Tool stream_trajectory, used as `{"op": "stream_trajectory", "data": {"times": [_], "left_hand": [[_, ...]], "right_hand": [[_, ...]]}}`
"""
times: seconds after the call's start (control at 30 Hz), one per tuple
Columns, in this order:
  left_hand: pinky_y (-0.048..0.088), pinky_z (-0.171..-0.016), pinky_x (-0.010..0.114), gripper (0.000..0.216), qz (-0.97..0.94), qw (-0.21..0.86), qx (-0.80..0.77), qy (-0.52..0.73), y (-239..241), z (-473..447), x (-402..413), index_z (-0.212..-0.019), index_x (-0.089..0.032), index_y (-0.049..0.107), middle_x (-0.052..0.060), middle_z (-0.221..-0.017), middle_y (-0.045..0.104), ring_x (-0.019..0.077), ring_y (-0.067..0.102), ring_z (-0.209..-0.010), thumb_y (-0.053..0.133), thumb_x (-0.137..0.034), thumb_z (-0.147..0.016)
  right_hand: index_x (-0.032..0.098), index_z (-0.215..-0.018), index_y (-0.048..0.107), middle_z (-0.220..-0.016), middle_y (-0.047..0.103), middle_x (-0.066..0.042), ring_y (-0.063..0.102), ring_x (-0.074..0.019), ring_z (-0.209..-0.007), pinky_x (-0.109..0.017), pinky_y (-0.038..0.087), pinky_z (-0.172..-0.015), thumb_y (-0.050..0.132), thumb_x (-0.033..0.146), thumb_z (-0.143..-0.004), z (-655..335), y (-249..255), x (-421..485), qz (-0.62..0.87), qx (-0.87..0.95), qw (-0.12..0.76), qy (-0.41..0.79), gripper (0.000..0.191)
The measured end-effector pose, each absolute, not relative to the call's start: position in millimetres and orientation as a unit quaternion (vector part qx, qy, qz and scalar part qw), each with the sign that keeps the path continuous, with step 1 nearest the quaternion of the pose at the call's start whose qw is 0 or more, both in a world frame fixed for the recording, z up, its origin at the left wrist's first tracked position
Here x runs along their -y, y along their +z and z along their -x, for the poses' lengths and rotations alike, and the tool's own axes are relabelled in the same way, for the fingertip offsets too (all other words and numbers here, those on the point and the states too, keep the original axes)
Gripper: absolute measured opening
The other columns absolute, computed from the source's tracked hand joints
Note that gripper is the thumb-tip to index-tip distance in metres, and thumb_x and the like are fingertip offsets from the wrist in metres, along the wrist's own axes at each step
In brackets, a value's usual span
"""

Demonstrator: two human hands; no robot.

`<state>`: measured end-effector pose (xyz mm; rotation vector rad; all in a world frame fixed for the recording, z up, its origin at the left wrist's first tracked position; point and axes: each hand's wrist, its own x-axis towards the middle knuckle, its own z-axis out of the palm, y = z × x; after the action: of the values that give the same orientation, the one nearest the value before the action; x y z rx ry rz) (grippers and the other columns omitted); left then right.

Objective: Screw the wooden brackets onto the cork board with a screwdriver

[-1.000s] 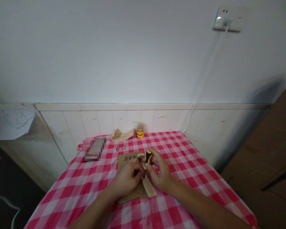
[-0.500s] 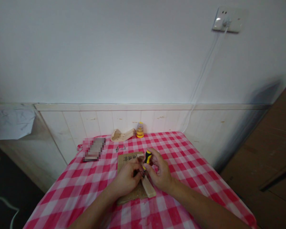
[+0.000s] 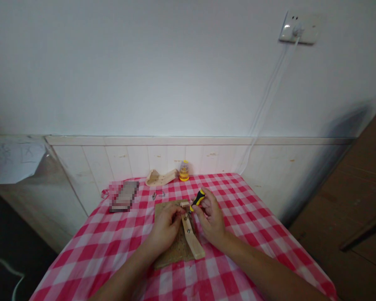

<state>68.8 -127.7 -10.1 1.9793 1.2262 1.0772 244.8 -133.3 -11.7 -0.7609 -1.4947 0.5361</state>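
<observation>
A yellow-and-black screwdriver (image 3: 198,200) is gripped in my right hand (image 3: 213,221), its shaft slanting down and left toward the far part of a pale wooden piece (image 3: 192,242). Two small dark metal fittings, perhaps screws, show on top of that piece. Closed fingers of my left hand (image 3: 165,228) meet at the wood's far left side, close to the screwdriver tip; what they pinch there is too small to tell. Underneath lies a brown cardboard sheet (image 3: 167,259), its upper left part covered by my left hand.
On the red-and-white checked cloth (image 3: 238,259), a few small metal parts (image 3: 154,195) lie beyond the cardboard. Farther back are a curved wooden piece (image 3: 158,179) and a yellow bit holder (image 3: 184,171) by the wall. A pixelated flat object (image 3: 124,197) rests at the left.
My right hand has moved the screwdriver away along the wood and tilted it more. My left fingers have also shifted farther up, uncovering the metal fittings on the wood.
</observation>
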Motion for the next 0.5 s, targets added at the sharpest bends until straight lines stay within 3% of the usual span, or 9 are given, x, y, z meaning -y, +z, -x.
{"op": "stream_trajectory", "data": {"times": [0.23,0.5], "left_hand": [[0.048,-0.089,0.041,0.025,-0.758,0.265,-0.451,0.389,-4.6,-67.5,129.6,-0.087,-0.02,0.069,0.007,-0.094,0.069,0.0245,0.063,-0.096,0.048,-0.008,-0.082],[0.048,-0.089,0.039,0.023,-0.757,0.278,-0.442,0.393,-4.0,-68.1,130.4,-0.085,-0.02,0.068,0.006,-0.094,0.069,0.0237,0.063,-0.097,0.049,-0.007,-0.082]], "right_hand": [[0.027,-0.146,0.041,-0.107,0.072,-0.007,0.072,-0.0173,-0.094,-0.031,0.06,-0.083,0.056,0.024,-0.098,-245.2,-18.8,131.2,0.331,0.686,0.607,0.227,0.05],[0.027,-0.146,0.044,-0.125,0.068,-0.011,0.07,-0.0219,-0.11,-0.04,0.059,-0.094,0.052,0.023,-0.1,-248.8,-14.3,134.4,0.317,0.732,0.562,0.22,0.048]]}}
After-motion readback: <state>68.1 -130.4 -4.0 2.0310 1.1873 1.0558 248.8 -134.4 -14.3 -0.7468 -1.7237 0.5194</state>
